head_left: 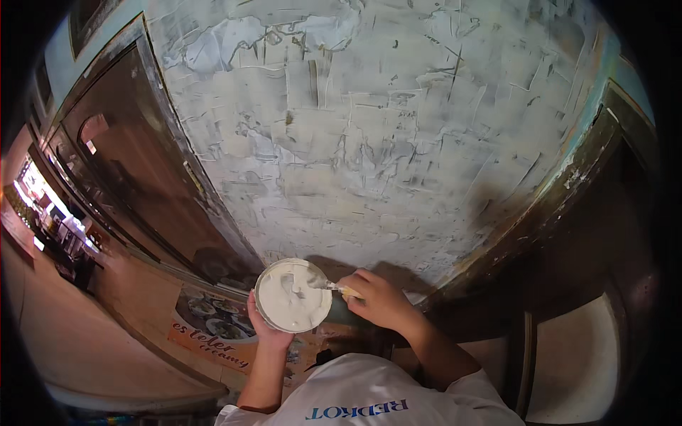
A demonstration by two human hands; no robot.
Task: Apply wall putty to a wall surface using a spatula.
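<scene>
My left hand (pixel 268 328) is wrapped round the side of a round tub (pixel 260 312), holding it up in front of the wall. Thick white paste (pixel 288 305), uneven on top, lies inside the tub. My right hand (pixel 374 298) grips the yellowish handle of a putty knife (pixel 347 290) from the right side. The blade of the knife reaches over the tub's rim into the paste, so its tip is partly covered. Both hands are low in the view, close to the foot of the wall.
A wall (pixel 369 135) coated in patchy whitish filler with ridges and scrapes rises ahead. To the left stands a brown door (pixel 135 156) in a worn frame; a dark doorway (pixel 604 213) opens at the right. A printed banner (pixel 213 344) lies on the floor below.
</scene>
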